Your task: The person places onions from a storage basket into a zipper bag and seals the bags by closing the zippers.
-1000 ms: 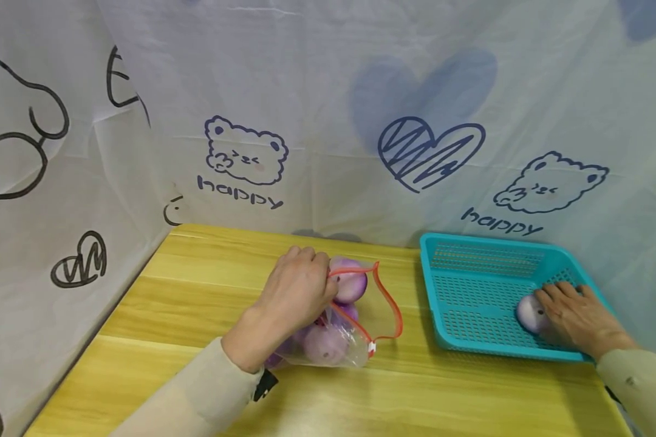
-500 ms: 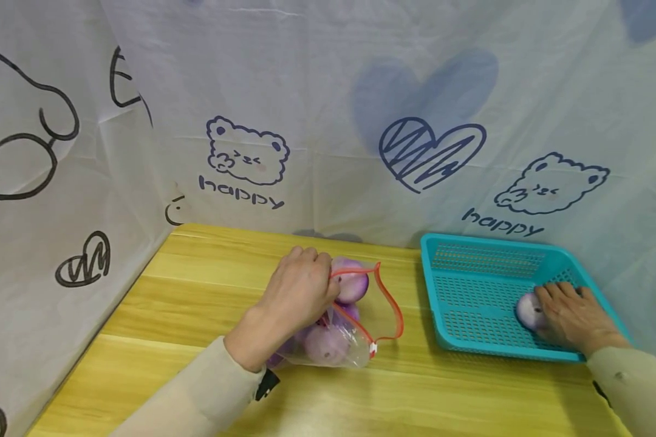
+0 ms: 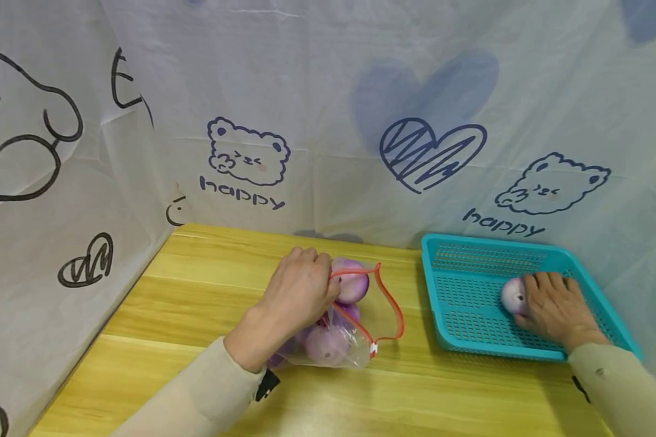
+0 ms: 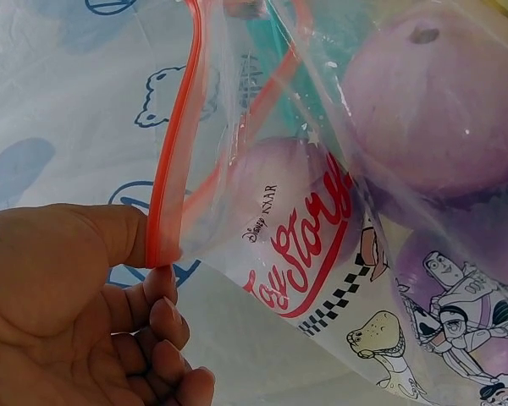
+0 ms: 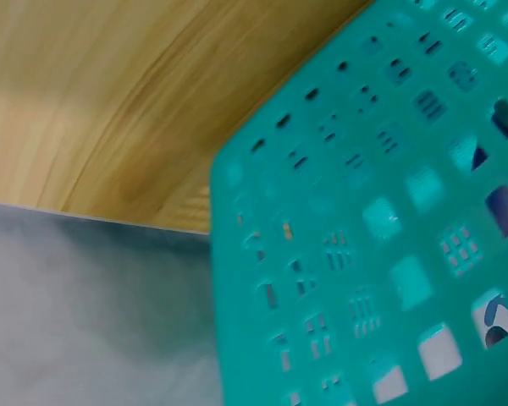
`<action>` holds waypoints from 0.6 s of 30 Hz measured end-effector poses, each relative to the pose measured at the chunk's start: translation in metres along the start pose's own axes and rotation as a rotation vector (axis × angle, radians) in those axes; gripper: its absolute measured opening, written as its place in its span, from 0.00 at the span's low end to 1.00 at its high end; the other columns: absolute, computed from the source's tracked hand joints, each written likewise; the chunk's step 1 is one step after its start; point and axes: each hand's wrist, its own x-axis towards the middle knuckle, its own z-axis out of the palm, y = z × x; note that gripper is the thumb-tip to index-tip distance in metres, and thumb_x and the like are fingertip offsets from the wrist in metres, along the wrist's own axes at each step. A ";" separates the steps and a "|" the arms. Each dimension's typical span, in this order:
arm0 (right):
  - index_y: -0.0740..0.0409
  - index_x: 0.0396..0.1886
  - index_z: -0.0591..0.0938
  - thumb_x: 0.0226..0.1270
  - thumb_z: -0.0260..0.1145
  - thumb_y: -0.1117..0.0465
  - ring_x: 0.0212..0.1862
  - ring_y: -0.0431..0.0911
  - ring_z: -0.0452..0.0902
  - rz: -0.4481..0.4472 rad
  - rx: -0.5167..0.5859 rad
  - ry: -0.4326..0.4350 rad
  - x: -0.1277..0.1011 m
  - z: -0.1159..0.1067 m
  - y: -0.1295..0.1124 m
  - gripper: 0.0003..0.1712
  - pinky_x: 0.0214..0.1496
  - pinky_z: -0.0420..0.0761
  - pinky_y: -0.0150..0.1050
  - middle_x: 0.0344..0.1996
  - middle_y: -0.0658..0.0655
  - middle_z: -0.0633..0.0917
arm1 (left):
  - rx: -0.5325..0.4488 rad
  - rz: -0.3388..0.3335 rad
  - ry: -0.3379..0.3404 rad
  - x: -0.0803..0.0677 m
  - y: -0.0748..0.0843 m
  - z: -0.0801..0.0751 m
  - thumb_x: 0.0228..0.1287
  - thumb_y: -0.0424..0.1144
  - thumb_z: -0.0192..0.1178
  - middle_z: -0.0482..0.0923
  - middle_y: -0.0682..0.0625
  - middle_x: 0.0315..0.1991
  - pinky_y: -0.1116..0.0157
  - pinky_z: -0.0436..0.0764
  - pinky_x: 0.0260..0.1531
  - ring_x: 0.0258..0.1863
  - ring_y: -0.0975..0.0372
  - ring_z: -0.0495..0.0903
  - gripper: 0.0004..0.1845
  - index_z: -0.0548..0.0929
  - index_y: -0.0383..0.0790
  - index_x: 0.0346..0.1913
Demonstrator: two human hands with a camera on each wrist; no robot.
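My left hand pinched the red zip rim of the clear printed plastic bag, thumb and curled fingers keeping the mouth propped open on the yellow wooden tabletop. Several round pale-purple onions lay inside it, approx. three or four; can't tell exactly.

My right hand was inside the turquoise perforated plastic basket, fingers curled over one loose pale-purple onion resting on the basket floor, w/ the hand touching it from the right. Right wrist view showed only basket mesh and table, no fingers.

I judged this as the set-down step: bag-to-basket transfer, first onion placed. Next move called for letting go, lifting clear of the basket wall, then reaching back into the bag mouth.
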 end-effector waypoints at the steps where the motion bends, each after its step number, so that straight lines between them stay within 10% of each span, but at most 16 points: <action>1: 0.69 0.52 0.70 0.46 0.83 0.41 0.47 0.67 0.72 0.003 -0.002 0.010 0.001 0.000 -0.001 0.48 0.45 0.72 0.64 0.45 0.73 0.76 | 0.000 -0.001 -0.003 0.000 0.000 0.000 0.64 0.41 0.65 0.72 0.49 0.25 0.59 0.71 0.31 0.28 0.54 0.69 0.10 0.78 0.38 0.30; 18: 0.72 0.56 0.69 0.44 0.84 0.41 0.49 0.70 0.71 -0.008 0.008 0.121 0.026 -0.014 -0.030 0.53 0.47 0.72 0.64 0.49 0.75 0.75 | 0.006 -0.006 0.019 0.000 0.000 0.002 0.63 0.41 0.67 0.75 0.47 0.26 0.55 0.74 0.32 0.29 0.52 0.73 0.11 0.79 0.38 0.30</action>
